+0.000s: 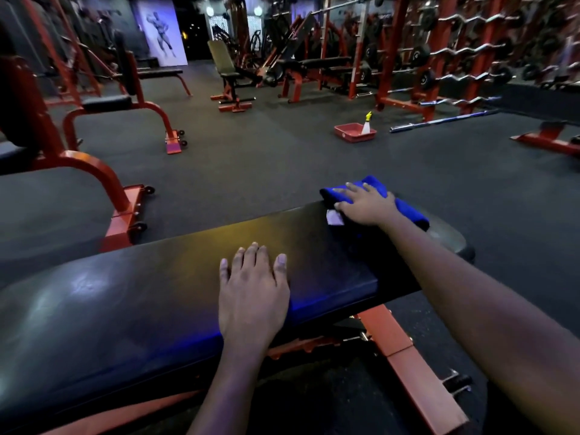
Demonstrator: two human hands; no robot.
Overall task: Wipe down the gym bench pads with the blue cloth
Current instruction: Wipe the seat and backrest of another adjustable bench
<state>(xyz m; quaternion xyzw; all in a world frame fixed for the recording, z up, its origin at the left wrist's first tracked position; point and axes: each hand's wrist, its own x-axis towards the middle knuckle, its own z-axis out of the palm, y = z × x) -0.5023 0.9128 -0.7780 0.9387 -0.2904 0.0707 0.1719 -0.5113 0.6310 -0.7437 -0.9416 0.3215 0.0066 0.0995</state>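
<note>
Your left hand [252, 290] is flat on the black bench pad [141, 293], palm down, fingers straight and mostly together with the thumb out a bit to the side. It isn't gripping anything, just resting on the vinyl near the front edge.

Your right hand [365, 205] is farther out toward the right end of the pad, pressed flat on top of the blue cloth [409, 213] with the fingers spread, so it's pressing rather than pinching. The cloth sits bunched along the far edge of the pad and partly hangs over it. A small white tag [334, 218] pokes out just beside your thumb.

Under the pad you can see the bench's red frame [405, 350] running toward you on the right.

Out on the dark rubber floor [266, 161], well apart from the bench, there's a red tray [348, 133] with a spray bottle [366, 125] standing upright in it, yellow nozzle on top. A barbell [445, 120] lies on the floor just to the right of the tray. Another red-framed bench [94, 164] is off to your left.
</note>
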